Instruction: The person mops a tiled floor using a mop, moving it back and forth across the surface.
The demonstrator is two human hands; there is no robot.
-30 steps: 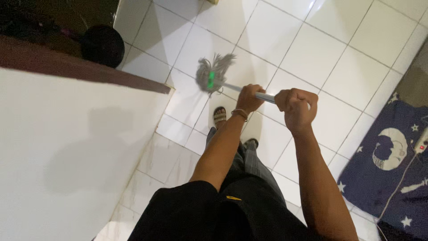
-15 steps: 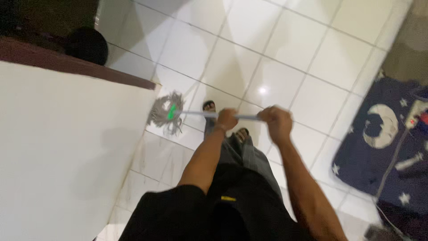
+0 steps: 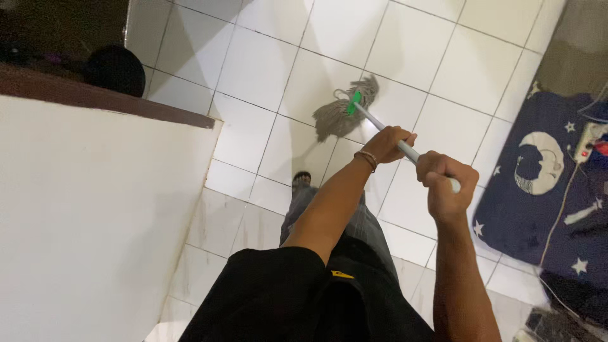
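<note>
Here a person looks down at their own two hands gripping a mop handle [image 3: 405,149] over a white tiled floor [image 3: 418,44]. The left hand [image 3: 387,143] is wrapped around the pale metal pole lower down, a thin bracelet at its wrist; the right hand [image 3: 445,183] is clenched in a fist around the top end of the pole, nearer the body. The handle slants away and to the left, ending at a green collar where the grey string mop head [image 3: 341,113] lies spread on the tiles ahead of the person's sandalled foot [image 3: 302,178]. The step in hand looks like a mopping stroke across the open tiles; a further stroke would seem to call for both hands keeping a firm grip while the head stays flat on the floor. To the left stands a white wall [image 3: 88,209] with a dark wooden ledge. To the right lies a dark blue mat [image 3: 538,209] printed with a moon and stars, a white power strip and cable resting on it. No containers are visible.
</note>
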